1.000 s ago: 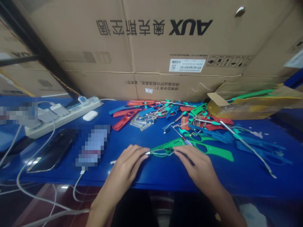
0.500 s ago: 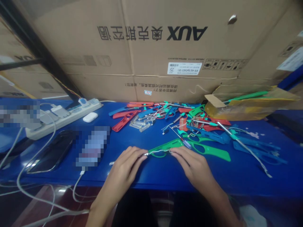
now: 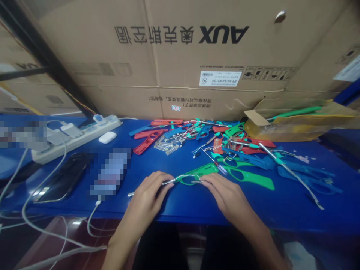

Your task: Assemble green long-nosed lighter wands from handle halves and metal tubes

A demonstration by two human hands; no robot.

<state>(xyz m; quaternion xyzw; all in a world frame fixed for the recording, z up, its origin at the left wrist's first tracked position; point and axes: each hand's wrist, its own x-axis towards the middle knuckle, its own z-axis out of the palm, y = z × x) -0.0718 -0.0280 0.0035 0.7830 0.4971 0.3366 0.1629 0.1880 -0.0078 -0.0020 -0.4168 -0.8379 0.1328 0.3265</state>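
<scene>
My left hand (image 3: 154,189) pinches a slim metal tube (image 3: 168,182), whose other end (image 3: 131,194) shows past the hand's far side. A thin white wire (image 3: 188,175) runs from the tube in an arc to my right hand (image 3: 221,189). Between the right fingertips is a small greyish part (image 3: 197,182) at the wire's end; its kind is too small to tell. Just behind the fingertips lies a green lighter casing half (image 3: 206,170) with a trigger loop. Another green casing half (image 3: 257,180) lies to the right, beside a screwdriver (image 3: 221,169).
Red, blue and green casing parts (image 3: 149,141), wires and clear pieces (image 3: 168,145) are heaped at the back. At left are a power strip (image 3: 81,140), two phones (image 3: 63,178) and a white earbud case (image 3: 107,137). A large cardboard box (image 3: 180,52) walls the rear.
The metal tube shows more below and left of my left hand. The white wire now bows upward in a wider arc, and the small part shows at my right fingertips.
</scene>
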